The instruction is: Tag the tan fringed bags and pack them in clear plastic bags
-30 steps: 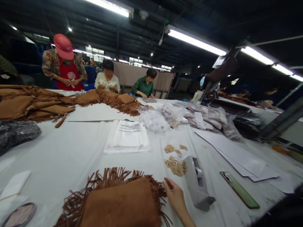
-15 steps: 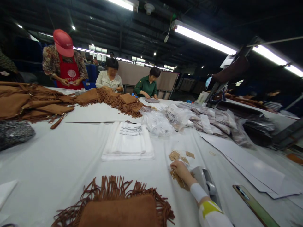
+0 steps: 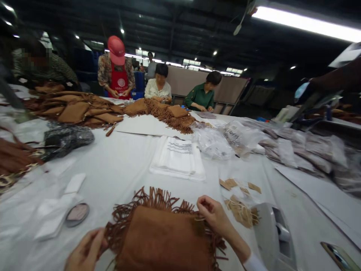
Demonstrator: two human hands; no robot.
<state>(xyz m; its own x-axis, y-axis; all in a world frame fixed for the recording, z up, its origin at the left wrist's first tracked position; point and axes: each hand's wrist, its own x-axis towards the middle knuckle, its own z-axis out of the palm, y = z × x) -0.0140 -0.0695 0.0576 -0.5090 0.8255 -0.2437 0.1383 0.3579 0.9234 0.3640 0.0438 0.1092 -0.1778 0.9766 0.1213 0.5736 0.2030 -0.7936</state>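
A brown suede bag with long fringe (image 3: 163, 237) lies flat on the white table right in front of me. At its left edge is my left hand (image 3: 87, 250), thumb and fingers closed on the fringe there. My right hand (image 3: 211, 212) is over the bag's upper right corner, fingers pinched. From it a small brown hang tag (image 3: 199, 226) with a pale string hangs against the suede, slightly blurred. More kraft-coloured tags with strings (image 3: 239, 210) lie in a loose pile to the right of that hand.
A grey tape dispenser (image 3: 270, 229) stands right of the tags, with a phone (image 3: 341, 256) beyond. White printed bags (image 3: 179, 160) are stacked ahead. On the left are a round disc (image 3: 77, 214) and white packets (image 3: 50, 216). Several co-workers sit or stand across the table.
My right hand has left the tag pile and come left over the bag, with a tag. My left hand has come into view at the bag's left edge. The view has swung left.
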